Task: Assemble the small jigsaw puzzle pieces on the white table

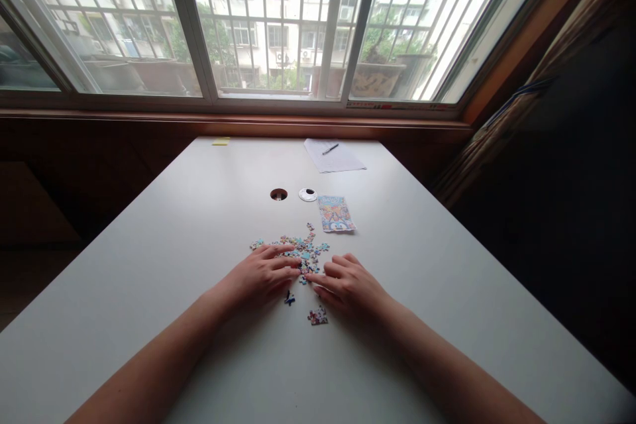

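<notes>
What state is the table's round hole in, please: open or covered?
The hole is open: its dark inside shows, and a white disc lies to its right.

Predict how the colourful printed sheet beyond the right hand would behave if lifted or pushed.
The printed sheet is probably light and floppy: it looks thin, with a slightly wavy near edge. Lying nearly flat on the smooth-looking table, it would likely slide when pushed rather than roll or tip.
</notes>
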Demonstrator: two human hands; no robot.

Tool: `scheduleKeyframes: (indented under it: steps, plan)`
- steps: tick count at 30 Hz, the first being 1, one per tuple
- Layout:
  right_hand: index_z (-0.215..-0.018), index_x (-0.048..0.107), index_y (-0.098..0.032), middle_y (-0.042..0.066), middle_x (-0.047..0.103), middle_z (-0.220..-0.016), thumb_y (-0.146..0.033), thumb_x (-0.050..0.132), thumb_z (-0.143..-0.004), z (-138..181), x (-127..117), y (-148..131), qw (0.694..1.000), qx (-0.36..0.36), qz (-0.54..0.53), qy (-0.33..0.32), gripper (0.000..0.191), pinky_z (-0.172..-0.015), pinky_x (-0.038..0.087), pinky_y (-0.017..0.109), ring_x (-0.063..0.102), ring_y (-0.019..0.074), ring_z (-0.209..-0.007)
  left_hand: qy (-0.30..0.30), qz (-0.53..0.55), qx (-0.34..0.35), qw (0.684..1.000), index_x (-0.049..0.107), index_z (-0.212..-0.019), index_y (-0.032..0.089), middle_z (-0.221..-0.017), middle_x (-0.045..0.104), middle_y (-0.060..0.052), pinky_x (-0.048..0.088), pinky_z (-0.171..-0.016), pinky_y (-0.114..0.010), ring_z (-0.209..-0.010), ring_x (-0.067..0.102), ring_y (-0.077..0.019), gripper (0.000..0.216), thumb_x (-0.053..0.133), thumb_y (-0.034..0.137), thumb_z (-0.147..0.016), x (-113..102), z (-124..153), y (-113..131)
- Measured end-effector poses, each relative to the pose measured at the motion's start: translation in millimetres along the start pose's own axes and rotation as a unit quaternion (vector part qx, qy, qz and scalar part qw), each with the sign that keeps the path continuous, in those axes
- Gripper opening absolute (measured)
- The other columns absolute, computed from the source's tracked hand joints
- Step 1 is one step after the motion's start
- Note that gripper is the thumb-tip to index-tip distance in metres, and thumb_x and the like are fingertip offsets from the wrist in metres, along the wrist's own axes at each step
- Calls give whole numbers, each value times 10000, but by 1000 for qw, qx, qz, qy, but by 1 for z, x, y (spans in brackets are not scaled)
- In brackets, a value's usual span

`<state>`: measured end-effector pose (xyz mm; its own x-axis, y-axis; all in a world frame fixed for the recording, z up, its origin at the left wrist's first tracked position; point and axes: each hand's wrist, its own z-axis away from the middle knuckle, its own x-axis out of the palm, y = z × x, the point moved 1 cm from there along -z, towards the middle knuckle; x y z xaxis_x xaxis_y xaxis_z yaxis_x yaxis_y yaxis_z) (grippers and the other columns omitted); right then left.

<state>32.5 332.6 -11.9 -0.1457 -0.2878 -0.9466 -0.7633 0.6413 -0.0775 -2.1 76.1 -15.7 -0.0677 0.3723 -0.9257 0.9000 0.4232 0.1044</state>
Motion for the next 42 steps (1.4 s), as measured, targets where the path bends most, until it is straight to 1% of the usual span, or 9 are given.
scheduleKeyframes:
  steps: [7,12,17,20,26,32,37,40,42]
  plan:
    - [-1193,697,-256,45,657,-815,-337,569,-985,-1,2,-1,1000,6,-10,7,257,-751,287,343,503,190,-799,-7,4,7,1000,638,-1222,253,-1278,663,-40,464,-1033,-422,-1261,512,-254,260,552,242,-977,-1,-2,1]
    - [-1229,679,-258,44,650,-831,-352,585,-983,-2,5,2,999,20,-31,34,280,-775,315,342,512,192,-807,-3,6,13,1000,638,-1232,247,-1255,670,-52,467,-1016,-414,-1237,527,-252,267,546,242,-981,2,-2,-1]
    - [-1157,705,-246,31,623,-796,-290,604,-970,-5,8,16,984,60,-131,104,217,-790,390,335,519,186,-791,0,11,13,1000,621,-1274,254,-1272,669,-44,465,-1036,-418,-1252,523,-249,296,537,243,-991,0,-1,-3]
    - [-1100,720,-242,24,594,-768,-269,605,-969,-7,9,26,969,89,-193,125,177,-770,438,324,526,183,-779,0,27,6,1000,628,-1267,252,-1269,673,-38,461,-1057,-419,-1261,519,-245,291,532,237,-993,-2,-3,-3]
    - [-1047,726,-256,20,596,-787,-232,662,-928,-17,13,35,967,82,-217,108,138,-776,465,335,540,190,-809,15,50,-5,999,658,-1221,264,-1213,696,-24,474,-1044,-414,-1232,531,-234,256,538,233,-997,-3,-6,-4]
    - [-962,737,-246,30,622,-810,-220,683,-906,-28,19,34,975,41,-186,116,82,-795,458,356,528,194,-810,20,47,3,999,694,-1134,244,-1130,718,-28,489,-1007,-403,-1154,563,-235,209,565,210,-974,0,-11,-4]
    - [-931,729,-239,30,617,-814,-222,672,-911,-26,15,32,971,47,-193,135,63,-820,444,367,532,192,-812,18,57,9,998,708,-1072,219,-1069,714,-46,510,-961,-386,-1055,586,-220,191,556,181,-964,-2,-17,-3]
    - [-911,723,-236,30,607,-821,-246,699,-889,-23,10,29,971,46,-203,117,33,-811,437,355,524,193,-819,17,75,24,997,711,-1015,211,-1012,710,-50,513,-952,-384,-1036,590,-216,175,557,161,-949,-4,-23,-4]
    - [-908,720,-236,29,607,-842,-259,742,-851,-22,8,27,974,41,-202,93,65,-817,431,355,514,195,-827,20,89,30,995,711,-980,203,-985,705,-58,522,-931,-373,-1035,592,-217,166,556,154,-943,-4,-25,-6]
